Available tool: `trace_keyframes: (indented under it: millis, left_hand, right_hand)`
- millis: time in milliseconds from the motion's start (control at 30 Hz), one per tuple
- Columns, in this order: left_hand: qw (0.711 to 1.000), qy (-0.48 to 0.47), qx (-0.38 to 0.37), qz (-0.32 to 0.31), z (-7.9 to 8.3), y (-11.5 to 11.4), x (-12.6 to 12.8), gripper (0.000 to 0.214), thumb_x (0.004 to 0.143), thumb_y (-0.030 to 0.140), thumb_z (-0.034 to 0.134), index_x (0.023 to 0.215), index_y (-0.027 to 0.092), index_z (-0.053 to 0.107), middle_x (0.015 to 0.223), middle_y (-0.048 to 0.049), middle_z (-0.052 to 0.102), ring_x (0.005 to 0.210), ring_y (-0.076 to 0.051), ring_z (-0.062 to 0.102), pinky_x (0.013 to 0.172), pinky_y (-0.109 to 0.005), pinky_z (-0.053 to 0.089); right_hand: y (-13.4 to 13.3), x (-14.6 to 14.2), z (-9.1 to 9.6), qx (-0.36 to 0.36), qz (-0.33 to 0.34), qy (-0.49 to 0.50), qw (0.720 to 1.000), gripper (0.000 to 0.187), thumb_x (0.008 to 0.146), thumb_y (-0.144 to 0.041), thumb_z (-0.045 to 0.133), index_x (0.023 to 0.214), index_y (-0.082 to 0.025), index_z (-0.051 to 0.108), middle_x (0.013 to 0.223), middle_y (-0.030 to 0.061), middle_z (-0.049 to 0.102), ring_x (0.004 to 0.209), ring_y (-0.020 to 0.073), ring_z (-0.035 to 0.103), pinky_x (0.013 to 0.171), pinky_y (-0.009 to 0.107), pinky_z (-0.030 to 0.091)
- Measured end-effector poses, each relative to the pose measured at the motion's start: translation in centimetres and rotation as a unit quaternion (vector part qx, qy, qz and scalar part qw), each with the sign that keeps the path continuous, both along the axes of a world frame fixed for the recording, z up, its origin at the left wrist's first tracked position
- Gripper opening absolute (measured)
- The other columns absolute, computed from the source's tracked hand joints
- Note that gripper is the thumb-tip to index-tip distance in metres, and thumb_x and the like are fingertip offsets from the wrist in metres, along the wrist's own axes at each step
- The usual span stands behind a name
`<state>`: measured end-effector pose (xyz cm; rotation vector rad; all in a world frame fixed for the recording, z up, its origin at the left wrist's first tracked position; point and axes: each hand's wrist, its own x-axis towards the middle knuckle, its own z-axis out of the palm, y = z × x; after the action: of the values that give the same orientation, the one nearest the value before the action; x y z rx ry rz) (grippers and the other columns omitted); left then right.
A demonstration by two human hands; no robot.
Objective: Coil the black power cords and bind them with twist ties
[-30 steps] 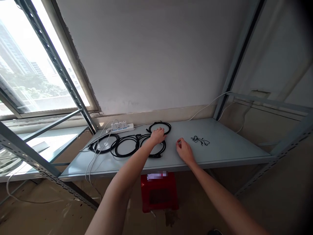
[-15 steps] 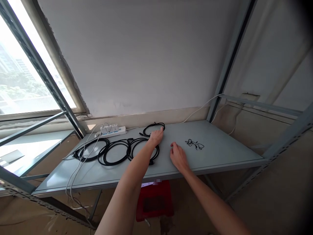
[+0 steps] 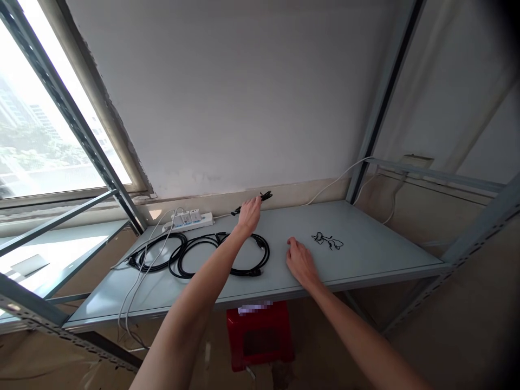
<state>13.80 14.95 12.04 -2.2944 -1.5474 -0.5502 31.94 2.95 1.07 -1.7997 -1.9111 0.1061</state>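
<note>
From my head, I look down at a grey shelf [image 3: 377, 244] with a white power strip [image 3: 192, 221] at its back, by the wall. My left hand [image 3: 249, 214] is to the right of the power strip, with its fingers wrapped around a looped black cable [image 3: 266, 195]. The loop is turned on its edge, so it looks like a thin bundle poking out on both sides of my hand. Three flat rings [image 3: 184, 275] of cable lie in a row, nearer to me than the power strip. My right hand [image 3: 301, 262] is well to the right of the power strip. Its fingers are bent in, and I cannot tell if they hide anything. Farthest right of the power strip lies a little tangled wire [image 3: 327, 240].

I think the looped cable is light, bendy and hard to break. Its loops could slide apart, so pinching them all together in the middle seems best.
</note>
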Motion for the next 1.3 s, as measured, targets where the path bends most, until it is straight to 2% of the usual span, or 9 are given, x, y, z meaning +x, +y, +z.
trace_keyframes:
  millis: [133,233,533,733,833,900,1033,1200,1300]
  left_hand:
    - [0.995,-0.013,0.083,-0.056,2.3,-1.9,-1.2,0.032,0.11,0.02,0.023,0.107,0.017,0.054,0.102,-0.0127,0.067,0.097,-0.026,0.063,0.089,-0.037,0.042]
    - [0.989,0.017,0.1,-0.112,2.2,-4.6,-2.1,0.034,0.108,0.016,0.021,0.102,0.018,0.055,0.096,-0.0108,0.063,0.09,-0.024,0.059,0.087,-0.037,0.041]
    - [0.974,0.111,0.054,-0.189,-4.7,-11.0,-6.2,0.04,0.105,0.013,0.02,0.1,0.019,0.058,0.088,-0.0099,0.06,0.081,-0.024,0.054,0.08,-0.038,0.041]
    - [0.946,0.197,-0.008,-0.259,-6.0,-12.2,-6.3,0.041,0.106,0.012,0.02,0.107,0.017,0.06,0.093,-0.0106,0.063,0.086,-0.024,0.057,0.082,-0.037,0.04]
    - [0.933,0.209,-0.027,-0.291,-5.8,-11.5,-5.7,0.038,0.107,0.014,0.023,0.108,0.017,0.061,0.098,-0.0119,0.064,0.091,-0.024,0.057,0.087,-0.037,0.039]
    - [0.926,0.219,-0.039,-0.306,-5.5,-10.9,-5.2,0.035,0.107,0.015,0.027,0.108,0.018,0.062,0.101,-0.0126,0.064,0.096,-0.025,0.057,0.089,-0.038,0.04]
    - [0.933,0.215,-0.047,-0.285,-4.6,-11.2,-4.3,0.032,0.107,0.018,0.03,0.111,0.018,0.062,0.109,-0.0139,0.063,0.109,-0.027,0.055,0.095,-0.039,0.041]
    - [0.972,0.063,-0.026,-0.224,-4.8,-15.2,-5.6,0.04,0.109,0.041,0.033,0.139,0.019,0.048,0.137,-0.0155,0.054,0.13,-0.029,0.049,0.111,-0.045,0.036]
    - [0.975,-0.033,-0.062,-0.208,-6.0,-17.5,-8.0,0.038,0.11,0.044,0.03,0.137,0.021,0.045,0.135,-0.0138,0.055,0.126,-0.027,0.053,0.106,-0.043,0.042]
  right_hand:
    - [0.2,0.0,-0.1,-0.001,-0.012,-0.005,1.0,0.029,0.095,-0.007,0.038,0.119,-0.016,0.053,0.106,0.0148,0.068,0.1,0.0274,0.063,0.086,0.035,0.041]
    - [0.1,0.1,0.0,-0.012,-0.019,0.01,1.0,0.032,0.096,-0.007,0.038,0.125,-0.013,0.05,0.102,0.0159,0.067,0.094,0.0275,0.064,0.082,0.035,0.042]
    - [0.1,0.0,0.1,-0.029,-0.04,0.06,0.997,0.05,0.094,-0.01,0.04,0.143,-0.003,0.037,0.099,0.0184,0.067,0.09,0.0288,0.063,0.079,0.035,0.044]
    - [-0.1,0.0,0.1,0.018,-0.009,0.018,1.0,0.08,0.093,-0.011,0.045,0.165,-0.011,0.009,0.106,0.0129,0.064,0.096,0.0262,0.061,0.089,0.034,0.045]
    - [-0.4,0.0,0.3,0.027,0.011,-0.032,0.999,0.078,0.094,-0.01,0.045,0.166,-0.024,0.019,0.104,0.009,0.058,0.09,0.0235,0.059,0.086,0.032,0.044]
    - [-0.4,0.0,0.3,0.025,0.026,-0.051,0.998,0.064,0.098,-0.014,0.044,0.16,-0.029,0.037,0.099,0.007,0.054,0.085,0.0216,0.056,0.083,0.031,0.044]
    - [-0.1,0.1,0.1,0.008,0.022,-0.053,0.998,0.035,0.102,-0.02,0.041,0.122,-0.023,0.07,0.096,0.0069,0.05,0.081,0.0204,0.052,0.079,0.031,0.043]
    - [0.2,0.1,-0.1,0.006,0.01,-0.022,1.0,0.028,0.099,-0.015,0.041,0.106,-0.018,0.068,0.095,0.0075,0.051,0.08,0.021,0.05,0.08,0.032,0.041]
    - [0.2,0.2,-0.2,0.007,0.009,0.021,1.0,0.028,0.1,-0.015,0.039,0.107,-0.018,0.066,0.095,0.0073,0.051,0.077,0.0203,0.05,0.077,0.032,0.041]
